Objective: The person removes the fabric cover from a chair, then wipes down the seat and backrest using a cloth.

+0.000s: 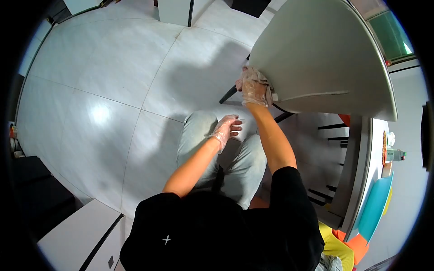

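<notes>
My right hand (254, 90), in a clear plastic glove, is closed on a pinkish-grey cloth (258, 75). It presses the cloth against the lower edge of a large pale chair (316, 58), whose thin dark legs stand on the floor. My left hand (225, 130), also in a clear plastic glove, hangs over my knees with its fingers apart. Nothing is in it. The parts of the cloth under my right palm are hidden.
Pale floor tiles (95, 58) spread ahead and to the left. At the right stands a table (361, 180) with a turquoise chair back (376, 205) and a bottle (396, 155). A white cabinet (79, 232) is at the lower left.
</notes>
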A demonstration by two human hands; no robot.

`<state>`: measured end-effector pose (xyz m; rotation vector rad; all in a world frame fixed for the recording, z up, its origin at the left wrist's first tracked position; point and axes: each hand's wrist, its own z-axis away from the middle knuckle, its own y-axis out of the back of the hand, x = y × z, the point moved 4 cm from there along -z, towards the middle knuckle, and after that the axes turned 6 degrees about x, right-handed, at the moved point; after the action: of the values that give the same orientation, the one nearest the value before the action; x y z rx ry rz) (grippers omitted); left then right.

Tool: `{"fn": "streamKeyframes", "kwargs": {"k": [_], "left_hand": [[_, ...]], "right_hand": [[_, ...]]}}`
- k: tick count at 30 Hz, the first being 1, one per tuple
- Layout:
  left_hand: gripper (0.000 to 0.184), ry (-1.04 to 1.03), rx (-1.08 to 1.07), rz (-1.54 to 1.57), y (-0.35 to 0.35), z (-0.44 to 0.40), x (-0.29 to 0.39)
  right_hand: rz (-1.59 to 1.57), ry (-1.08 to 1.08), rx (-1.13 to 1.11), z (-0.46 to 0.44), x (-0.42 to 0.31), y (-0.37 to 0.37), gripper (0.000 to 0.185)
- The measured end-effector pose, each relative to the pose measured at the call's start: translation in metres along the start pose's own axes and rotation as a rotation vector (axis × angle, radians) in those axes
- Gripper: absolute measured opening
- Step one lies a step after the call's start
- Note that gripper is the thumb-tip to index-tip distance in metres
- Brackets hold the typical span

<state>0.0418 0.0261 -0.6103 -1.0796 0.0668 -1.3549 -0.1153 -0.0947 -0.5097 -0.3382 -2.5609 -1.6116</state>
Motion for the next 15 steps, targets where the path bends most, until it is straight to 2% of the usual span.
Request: {"fn": "streamKeyframes", "kwargs": {"k": [3, 5, 6, 7, 9, 11, 14, 15], "left_hand": [[0.041, 0.022, 0.007, 0.021, 0.004, -0.007, 0.001], [0.04, 0.013, -0.013, 0.012, 0.007, -0.011, -0.002], [0.04, 0.014, -0.026, 0.006, 0.007, -0.01, -0.003], [0.04, 0.007, -0.041, -0.001, 0.007, -0.01, -0.001], [0.039, -0.004, -0.069, -0.015, 0.006, -0.008, 0.002], [0.039, -0.02, -0.077, -0.009, 0.001, -0.003, 0.009], [0.044, -0.017, -0.089, -0.039, 0.002, -0.001, 0.011], [0.044, -0.015, -0.1, -0.036, 0.003, -0.002, 0.01]], "right_hand": [[-0.082, -0.148, -0.51, 0.008, -0.002, 0.025, 0.032], [-0.132, -0.189, -0.67, 0.012, -0.006, 0.049, 0.031], [-0.156, -0.203, -0.67, 0.014, -0.006, 0.06, 0.03], [-0.19, -0.214, -0.62, 0.014, -0.006, 0.072, 0.029], [-0.226, -0.203, -0.361, 0.019, -0.002, 0.085, 0.032], [-0.244, -0.225, 0.132, 0.027, -0.004, 0.11, 0.04], [-0.144, -0.117, 0.399, 0.014, -0.005, 0.151, 0.05], [-0.076, -0.137, 0.321, 0.009, -0.003, 0.151, 0.054]]}}
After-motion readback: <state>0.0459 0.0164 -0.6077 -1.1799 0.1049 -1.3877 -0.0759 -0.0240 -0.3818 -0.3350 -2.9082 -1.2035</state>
